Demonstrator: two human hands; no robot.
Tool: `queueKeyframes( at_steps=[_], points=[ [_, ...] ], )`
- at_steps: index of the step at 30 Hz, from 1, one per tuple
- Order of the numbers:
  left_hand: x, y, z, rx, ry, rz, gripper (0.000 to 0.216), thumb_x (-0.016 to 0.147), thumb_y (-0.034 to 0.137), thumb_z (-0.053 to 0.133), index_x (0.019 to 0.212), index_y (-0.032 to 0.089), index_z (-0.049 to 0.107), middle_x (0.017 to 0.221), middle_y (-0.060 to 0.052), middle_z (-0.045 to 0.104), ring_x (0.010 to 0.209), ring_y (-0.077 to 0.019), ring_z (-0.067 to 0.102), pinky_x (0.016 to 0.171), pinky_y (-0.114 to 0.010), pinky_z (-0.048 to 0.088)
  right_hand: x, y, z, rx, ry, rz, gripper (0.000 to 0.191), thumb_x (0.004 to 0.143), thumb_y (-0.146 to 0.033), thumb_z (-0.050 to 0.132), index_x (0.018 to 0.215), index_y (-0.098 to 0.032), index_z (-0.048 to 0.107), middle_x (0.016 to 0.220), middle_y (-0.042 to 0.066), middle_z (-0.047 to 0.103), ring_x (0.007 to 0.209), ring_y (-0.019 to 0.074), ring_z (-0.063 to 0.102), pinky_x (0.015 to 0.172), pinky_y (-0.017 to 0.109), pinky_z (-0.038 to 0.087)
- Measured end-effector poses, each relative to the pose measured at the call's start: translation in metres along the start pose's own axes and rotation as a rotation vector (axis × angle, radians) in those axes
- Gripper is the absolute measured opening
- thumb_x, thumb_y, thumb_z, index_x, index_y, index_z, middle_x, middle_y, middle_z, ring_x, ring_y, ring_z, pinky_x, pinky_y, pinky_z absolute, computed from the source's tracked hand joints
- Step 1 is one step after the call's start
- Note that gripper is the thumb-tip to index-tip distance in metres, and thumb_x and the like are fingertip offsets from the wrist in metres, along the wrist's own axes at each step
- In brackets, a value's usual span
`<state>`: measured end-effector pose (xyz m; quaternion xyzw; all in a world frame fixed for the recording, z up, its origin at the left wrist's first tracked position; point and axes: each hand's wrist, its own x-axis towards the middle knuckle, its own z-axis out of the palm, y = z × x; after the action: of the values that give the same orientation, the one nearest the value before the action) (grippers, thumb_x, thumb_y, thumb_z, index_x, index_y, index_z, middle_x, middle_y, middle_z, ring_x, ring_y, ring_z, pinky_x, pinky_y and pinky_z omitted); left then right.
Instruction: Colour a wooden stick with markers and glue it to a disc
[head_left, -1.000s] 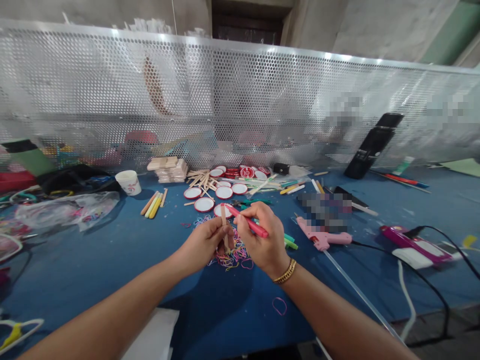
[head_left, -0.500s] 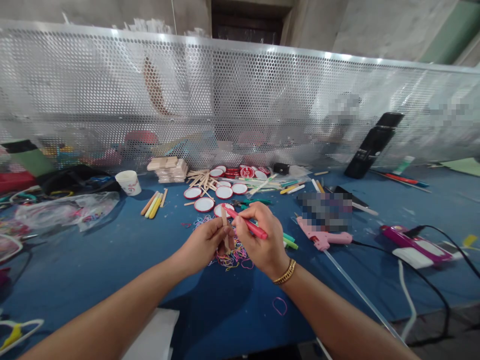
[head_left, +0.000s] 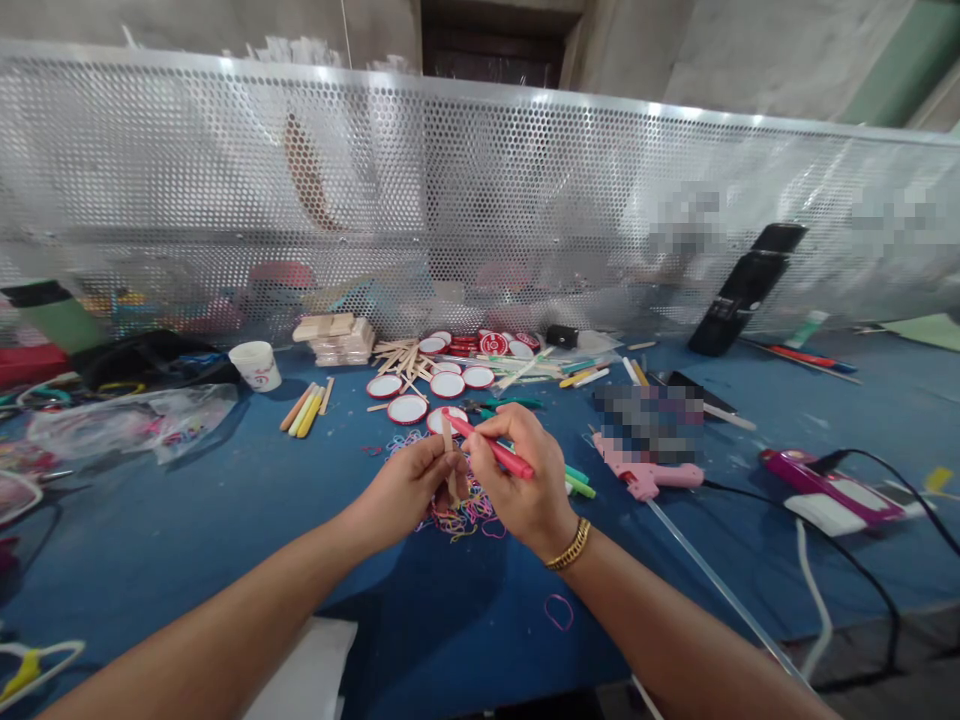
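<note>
Hardly anything has moved since the earlier frame: the left hand [head_left: 411,487] pinches a wooden stick [head_left: 448,434] above the rubber bands [head_left: 466,521]; the right hand [head_left: 529,482] grips a red marker [head_left: 513,460], its tip by the stick's upper end. Light, steady pressure suits.

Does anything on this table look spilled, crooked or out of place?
One pink band lies alone toward the front of the table, apart from the loose heap of bands, so it looks stray. The black bottle appears to lean, though the wide lens may cause that.
</note>
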<state>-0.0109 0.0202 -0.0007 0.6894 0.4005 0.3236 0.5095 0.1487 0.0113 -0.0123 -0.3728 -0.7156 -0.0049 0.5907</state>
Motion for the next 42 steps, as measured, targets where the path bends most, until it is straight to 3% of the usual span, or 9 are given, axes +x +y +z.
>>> queueKeyframes(
  at_steps=[14,26,34,42],
  points=[
    [0.0002,0.0022,0.0008,-0.014,0.02,-0.034,0.029,0.092,0.041,0.048,0.074,0.019,0.052,0.062,0.002,0.057,0.046,-0.0078,0.046,0.042,-0.021,0.032,0.0027,-0.0008,-0.0022,-0.033,0.034,-0.001,0.008,0.09,-0.02,0.054,0.082,-0.022,0.053,0.074,0.002,0.064,0.077,0.0189,0.06,0.076,0.036,0.048],
    [-0.001,0.0017,-0.0001,0.019,0.006,-0.017,0.032,0.093,0.045,0.048,0.076,0.019,0.052,0.062,0.002,0.055,0.047,-0.0086,0.047,0.041,-0.02,0.032,-0.0002,0.0002,0.0012,-0.019,0.016,-0.014,0.007,0.09,-0.021,0.056,0.083,-0.022,0.054,0.075,0.001,0.064,0.075,0.0175,0.061,0.084,0.039,0.049],
    [-0.0003,0.0062,0.0014,-0.021,0.034,-0.043,0.027,0.092,0.036,0.049,0.072,0.019,0.053,0.061,0.001,0.057,0.045,-0.0083,0.045,0.044,-0.022,0.034,0.0023,-0.0007,-0.002,-0.033,0.038,0.002,0.008,0.09,-0.019,0.054,0.082,-0.022,0.053,0.075,0.002,0.064,0.077,0.0189,0.06,0.074,0.035,0.049],
    [-0.001,0.0038,0.0008,-0.012,0.012,-0.017,0.032,0.091,0.045,0.051,0.073,0.019,0.052,0.06,0.002,0.055,0.046,-0.0082,0.046,0.042,-0.02,0.032,0.0004,-0.0006,-0.0004,-0.017,0.018,-0.008,0.008,0.091,-0.021,0.054,0.083,-0.022,0.054,0.075,0.0,0.064,0.074,0.0169,0.06,0.083,0.039,0.049]
  ],
)
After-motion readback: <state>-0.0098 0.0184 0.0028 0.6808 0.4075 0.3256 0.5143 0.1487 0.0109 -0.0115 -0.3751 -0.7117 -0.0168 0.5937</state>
